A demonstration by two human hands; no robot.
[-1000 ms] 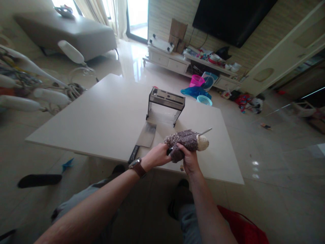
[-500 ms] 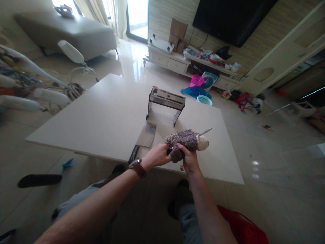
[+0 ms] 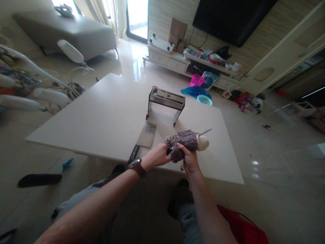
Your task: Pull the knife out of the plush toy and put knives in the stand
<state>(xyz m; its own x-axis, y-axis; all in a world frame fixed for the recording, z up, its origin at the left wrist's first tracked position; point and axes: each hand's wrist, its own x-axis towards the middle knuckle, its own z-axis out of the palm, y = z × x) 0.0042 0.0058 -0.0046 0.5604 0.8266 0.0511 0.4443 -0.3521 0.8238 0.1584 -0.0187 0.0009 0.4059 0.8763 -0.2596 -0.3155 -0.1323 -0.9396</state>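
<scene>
My left hand (image 3: 158, 155) is closed round the dark handle of a knife near the table's front edge. Its thin metal blade (image 3: 206, 131) pokes out to the right of a fuzzy grey-brown cloth (image 3: 185, 140) with a cream end. My right hand (image 3: 189, 159) grips that cloth from below, wrapped about the blade. A cleaver (image 3: 145, 137) with a black handle lies flat on the table just left of my hands. Behind it stands a metal and clear knife block (image 3: 165, 105).
The white table (image 3: 101, 115) carries only the cleaver and knife block. Beyond it are a TV cabinet (image 3: 175, 61), pink and blue baskets (image 3: 200, 89) on the floor and a grey sofa (image 3: 66, 30). A white drying rack (image 3: 33, 88) stands at left. A red thing (image 3: 241, 227) lies by my right leg.
</scene>
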